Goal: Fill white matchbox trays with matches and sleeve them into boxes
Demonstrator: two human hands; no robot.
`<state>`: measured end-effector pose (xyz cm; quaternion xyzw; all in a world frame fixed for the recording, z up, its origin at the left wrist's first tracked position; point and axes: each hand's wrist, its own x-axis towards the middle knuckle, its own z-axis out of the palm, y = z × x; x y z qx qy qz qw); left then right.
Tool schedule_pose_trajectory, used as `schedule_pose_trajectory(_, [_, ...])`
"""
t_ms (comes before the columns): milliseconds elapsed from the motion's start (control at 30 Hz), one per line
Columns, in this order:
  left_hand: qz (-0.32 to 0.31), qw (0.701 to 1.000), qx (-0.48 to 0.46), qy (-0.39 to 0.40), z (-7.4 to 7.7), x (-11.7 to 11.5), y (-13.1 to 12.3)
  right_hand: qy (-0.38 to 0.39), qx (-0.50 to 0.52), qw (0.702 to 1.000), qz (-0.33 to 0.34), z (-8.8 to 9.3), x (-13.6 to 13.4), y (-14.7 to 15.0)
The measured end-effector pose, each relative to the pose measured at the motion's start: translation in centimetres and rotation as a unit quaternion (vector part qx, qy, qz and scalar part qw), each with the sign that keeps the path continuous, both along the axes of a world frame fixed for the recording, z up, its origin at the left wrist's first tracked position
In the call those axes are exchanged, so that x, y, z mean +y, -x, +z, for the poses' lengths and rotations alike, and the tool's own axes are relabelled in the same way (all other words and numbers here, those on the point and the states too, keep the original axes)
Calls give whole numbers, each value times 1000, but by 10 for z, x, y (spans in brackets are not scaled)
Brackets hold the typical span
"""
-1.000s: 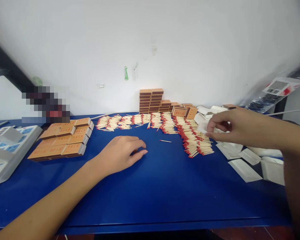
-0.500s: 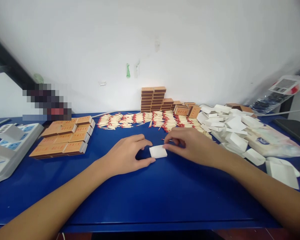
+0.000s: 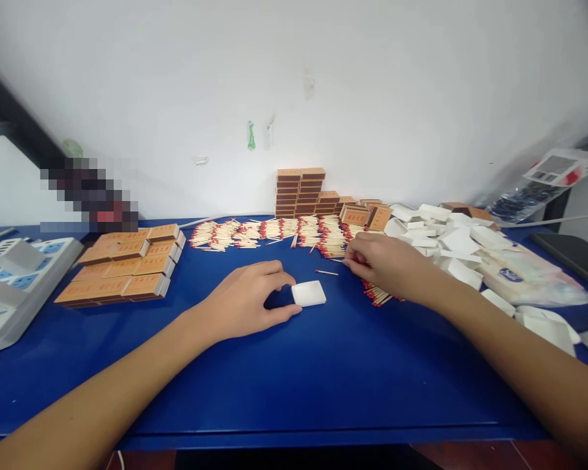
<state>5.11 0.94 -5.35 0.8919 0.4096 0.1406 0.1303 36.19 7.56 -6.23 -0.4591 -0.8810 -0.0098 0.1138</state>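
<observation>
At the middle of the blue table, my left hand (image 3: 255,295) grips the left end of a small white matchbox tray (image 3: 310,293) between thumb and fingers. The tray lies flat; its inside is hard to make out. Farther right, my right hand (image 3: 379,262) reaches into the loose matches (image 3: 332,236) with thumb and fingertips pinched together, and a thin match end (image 3: 338,260) shows at their tips. One red-headed match (image 3: 326,272) lies alone between the tray and that hand. Part of the match row is hidden under my right hand.
Filled-looking orange matchboxes (image 3: 122,267) are stacked at left beside a power strip (image 3: 34,287). More matchboxes (image 3: 300,192) stand against the wall. White empty trays (image 3: 458,241) pile up at right with a tissue pack (image 3: 529,274). The table's front edge (image 3: 294,438) is near me.
My right hand has moved from the tray's right side up and right to the loose matches. My left hand stays on the tray, and the lone match now shows fully.
</observation>
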Motion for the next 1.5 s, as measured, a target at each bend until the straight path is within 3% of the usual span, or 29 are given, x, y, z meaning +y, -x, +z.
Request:
schedule_pose_trajectory(733, [-8, 999, 16, -27, -2, 0, 2, 64, 102, 988, 92, -1, -19, 20])
schedule_pose_trajectory(1067, [-14, 999, 20, -36, -3, 0, 4, 73, 85, 993, 43, -6, -17, 23])
schedule_pose_trajectory(1300, [-8, 1000, 12, -24, -4, 1, 2, 82, 86, 991, 59, -5, -18, 20])
schedule_pose_trajectory(1500, [-4, 1000, 7, -25, -4, 0, 2, 44, 130, 986, 92, 3, -31, 27])
